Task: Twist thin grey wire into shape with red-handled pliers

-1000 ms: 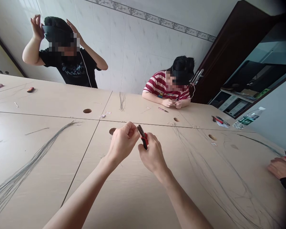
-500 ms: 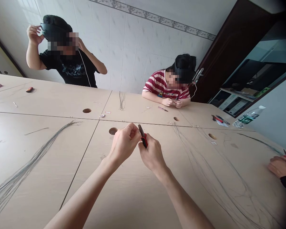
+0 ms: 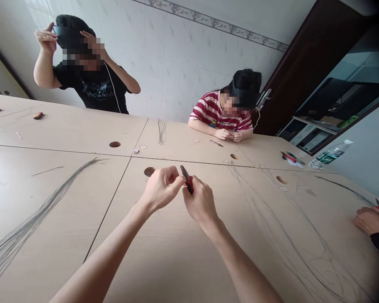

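Above the middle of the table my right hand (image 3: 199, 198) grips a pair of red-and-black pliers (image 3: 188, 182), their dark jaws pointing up and to the left. Close beside the jaws is my left hand (image 3: 161, 185), its thumb and fingertips pinched together. Whatever lies in that pinch is too small to make out. Thin grey wires (image 3: 61, 189) lie in a long bundle on the table to the left. More loose wires (image 3: 281, 223) stretch over the table on the right.
Across the table (image 3: 139, 261) sit two people, one in a black shirt (image 3: 96, 88), one in a striped shirt (image 3: 219, 110). Another person's hand (image 3: 371, 221) holds a tool at the right edge. A water bottle (image 3: 331, 155) lies tilted near more pliers (image 3: 289, 157). Round holes pierce the tabletop.
My left hand has turned slightly and dropped a little, its thumb now nearer the pliers' jaws. The pliers have tilted and shifted slightly left. The person in black has moved their hands on the headset.
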Demonstrator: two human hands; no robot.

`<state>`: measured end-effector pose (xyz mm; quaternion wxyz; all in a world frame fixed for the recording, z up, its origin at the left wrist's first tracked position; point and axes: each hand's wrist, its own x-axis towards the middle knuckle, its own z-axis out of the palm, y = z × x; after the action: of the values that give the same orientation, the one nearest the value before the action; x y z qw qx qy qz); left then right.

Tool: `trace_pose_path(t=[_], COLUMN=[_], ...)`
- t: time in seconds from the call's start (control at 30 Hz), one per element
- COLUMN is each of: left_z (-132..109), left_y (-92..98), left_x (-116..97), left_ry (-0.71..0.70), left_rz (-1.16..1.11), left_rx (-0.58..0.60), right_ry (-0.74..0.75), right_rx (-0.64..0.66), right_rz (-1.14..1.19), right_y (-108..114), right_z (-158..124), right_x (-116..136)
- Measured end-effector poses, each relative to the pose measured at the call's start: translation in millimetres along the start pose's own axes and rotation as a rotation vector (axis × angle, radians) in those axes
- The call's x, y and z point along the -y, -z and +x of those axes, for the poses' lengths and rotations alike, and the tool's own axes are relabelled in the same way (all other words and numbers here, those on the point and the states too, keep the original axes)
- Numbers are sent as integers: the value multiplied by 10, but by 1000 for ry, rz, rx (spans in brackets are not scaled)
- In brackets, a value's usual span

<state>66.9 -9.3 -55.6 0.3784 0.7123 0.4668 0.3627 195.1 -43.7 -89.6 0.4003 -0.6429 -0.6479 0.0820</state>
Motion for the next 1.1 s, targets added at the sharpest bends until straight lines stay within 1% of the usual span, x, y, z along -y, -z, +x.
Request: trace_pose_path(t=[0.1, 0.17, 0.27, 0.37, 0.5, 0.6, 0.73, 0.9, 1.1], left_z=[6, 1, -21, -45, -58, -69, -103, -141, -149], left_y=[-6, 6, 60, 117, 134, 119, 104, 82, 63], left_x=[55, 75, 82, 94, 149, 188, 210, 241, 300], left_ry=[-4, 19, 65, 61, 58, 9, -41, -14, 13], left_rz=[-80, -101, -87, -58, -61, -69, -142, -230, -239], left_rx=[41, 83, 187, 232, 208, 170, 153, 141, 121], right_ry=[-9, -9, 2, 15, 55, 85, 106, 105, 84], right_rx=[17, 21, 29, 35, 13, 8, 23, 47, 86], right_rz=[0, -3, 3, -3, -40, -49, -60, -70, -86], right_y=[-13, -21, -29, -40, -65, -77, -79, -84, -109], right_z=[-4, -6, -13, -25, -44, -49, -40, -31, -25], right_x=[2, 0, -2, -2, -1, 8, 16, 9, -14])
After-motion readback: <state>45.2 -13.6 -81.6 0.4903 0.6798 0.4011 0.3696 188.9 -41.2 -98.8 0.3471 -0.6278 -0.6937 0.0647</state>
